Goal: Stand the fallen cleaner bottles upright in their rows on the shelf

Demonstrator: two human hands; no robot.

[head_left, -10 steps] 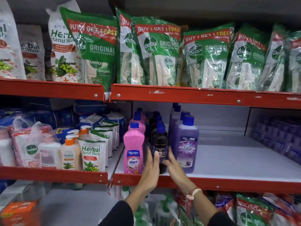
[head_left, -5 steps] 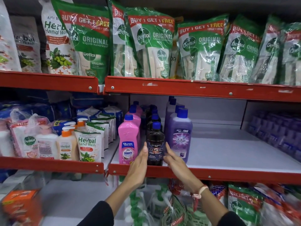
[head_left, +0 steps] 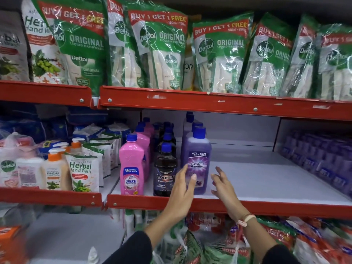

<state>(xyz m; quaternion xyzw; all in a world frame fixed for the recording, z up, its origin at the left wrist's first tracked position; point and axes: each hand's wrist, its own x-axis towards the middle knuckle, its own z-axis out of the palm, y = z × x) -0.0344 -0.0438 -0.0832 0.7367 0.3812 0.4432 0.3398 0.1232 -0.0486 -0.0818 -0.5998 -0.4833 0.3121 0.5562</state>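
Three rows of blue-capped cleaner bottles stand upright on the middle white shelf (head_left: 257, 178): a pink Shakti bottle (head_left: 131, 166) leads the left row, a dark Bactin bottle (head_left: 165, 168) the middle row, a purple Bactin bottle (head_left: 198, 153) the right row. My left hand (head_left: 183, 189) is open, fingers spread against the lower left side of the purple bottle, partly covering the dark bottle's label. My right hand (head_left: 221, 185) is open just right of the purple bottle, apart from it. No bottle in view lies on its side.
The red shelf lip (head_left: 266, 206) runs under my wrists. Dettol refill pouches (head_left: 158, 46) hang over the upper shelf edge. Hand wash pump bottles and pouches (head_left: 57, 168) fill the left bay. Purple packs (head_left: 320, 159) line the far right. Bagged goods sit below.
Both hands have left the dark Bactin bottle, which now stands at the shelf front, and shifted right to either side of the purple bottle. The camera has moved closer.
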